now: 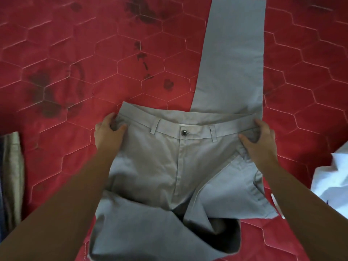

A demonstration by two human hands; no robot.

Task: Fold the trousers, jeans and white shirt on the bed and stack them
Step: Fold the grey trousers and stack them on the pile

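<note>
Grey trousers (pixel 169 162) lie front up on the red quilted bed (pixel 66 87), button and fly in the middle. One leg runs away from me to the top of the view; the other is bunched near the bottom edge. My left hand (pixel 108 131) pinches the left end of the waistband, thumb on top. My right hand (pixel 260 137) grips the right end of the waistband the same way. A crumpled white shirt (pixel 333 183) lies at the right edge. The jeans may be the dark strip at the far left edge; I cannot tell.
A pile of beige and dark blue cloth (pixel 11 176) lies at the left edge. The bedspread has dark flower prints across its upper left part.
</note>
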